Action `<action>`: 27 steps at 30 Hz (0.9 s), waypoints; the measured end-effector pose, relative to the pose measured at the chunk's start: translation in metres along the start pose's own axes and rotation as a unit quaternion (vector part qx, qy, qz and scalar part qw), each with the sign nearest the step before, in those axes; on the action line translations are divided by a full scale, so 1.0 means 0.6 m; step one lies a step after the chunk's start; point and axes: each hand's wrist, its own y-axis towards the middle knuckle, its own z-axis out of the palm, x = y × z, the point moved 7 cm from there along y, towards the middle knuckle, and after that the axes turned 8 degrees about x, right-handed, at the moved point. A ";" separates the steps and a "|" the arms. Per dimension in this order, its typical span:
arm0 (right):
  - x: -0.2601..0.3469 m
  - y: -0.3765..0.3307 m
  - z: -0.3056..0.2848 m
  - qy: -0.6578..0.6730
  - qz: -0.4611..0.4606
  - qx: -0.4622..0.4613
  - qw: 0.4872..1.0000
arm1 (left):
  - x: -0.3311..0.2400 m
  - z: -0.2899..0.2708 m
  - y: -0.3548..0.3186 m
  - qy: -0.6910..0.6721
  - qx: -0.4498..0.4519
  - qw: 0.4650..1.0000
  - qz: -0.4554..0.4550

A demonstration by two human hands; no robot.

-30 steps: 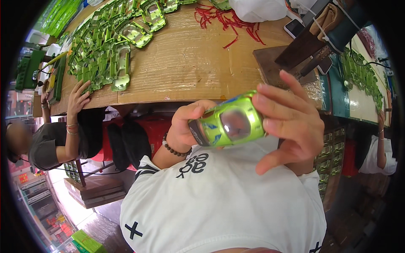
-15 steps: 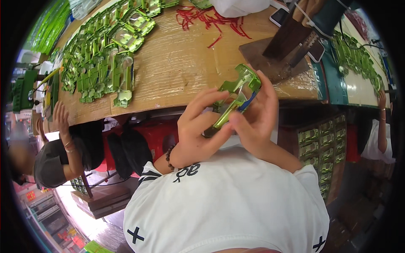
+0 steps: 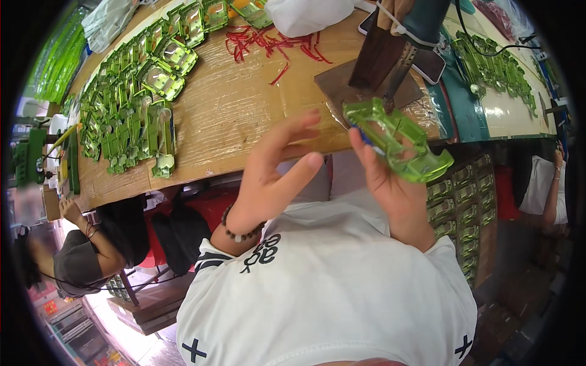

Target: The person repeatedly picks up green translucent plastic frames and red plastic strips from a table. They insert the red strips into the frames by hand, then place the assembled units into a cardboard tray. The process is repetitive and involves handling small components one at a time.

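My right hand [image 3: 390,177] grips a shiny green plastic frame [image 3: 400,137] with a cut-out middle and a bit of blue along one side. The frame is tilted, just off the table's near edge, and its far side hides some of my fingers. My left hand [image 3: 274,168] is apart from it, fingers spread and nothing in them. On the table left of my hands lie many similar green frames [image 3: 162,131], packed in curved rows. Thin red strips [image 3: 268,44] are scattered at the back.
A dark upright tool [image 3: 378,55] stands on a brown base plate [image 3: 332,82], a phone [image 3: 429,66] beside it. A white bag [image 3: 302,15] lies at the back. More green frames fill a rack [image 3: 467,213] below right. Other people sit at left [image 3: 91,250] and far right [image 3: 543,189].
My left hand has let go of the green frame and drawn left, fingers spreading. The right hand has moved the frame rightward and turned it. The whole view has shifted slightly.
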 end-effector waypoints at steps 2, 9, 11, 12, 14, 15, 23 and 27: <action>0.016 0.007 -0.002 0.020 -0.009 0.030 0.999 | 0.012 0.020 0.030 -0.070 0.019 0.997 0.018; 0.009 0.004 0.009 0.051 0.081 0.067 0.993 | 0.048 0.026 0.076 -0.240 0.077 0.967 0.047; 0.011 0.004 0.012 0.056 0.092 0.086 0.990 | 0.044 0.026 0.075 -0.232 0.096 0.966 0.068; 0.013 0.004 0.011 0.061 0.096 0.094 0.989 | 0.042 0.026 0.075 -0.228 0.104 0.965 0.079; 0.015 0.004 0.013 0.067 0.102 0.106 0.987 | 0.040 0.028 0.073 -0.216 0.123 0.963 0.102; 0.016 0.005 0.015 0.067 0.103 0.111 0.986 | 0.038 0.030 0.073 -0.210 0.132 0.962 0.114; 0.019 0.008 0.021 0.076 0.113 0.168 0.976 | 0.035 0.037 0.069 -0.190 0.148 0.963 0.118; 0.028 0.002 0.005 0.050 0.115 0.160 0.979 | 0.032 0.038 0.067 -0.181 0.169 0.961 0.122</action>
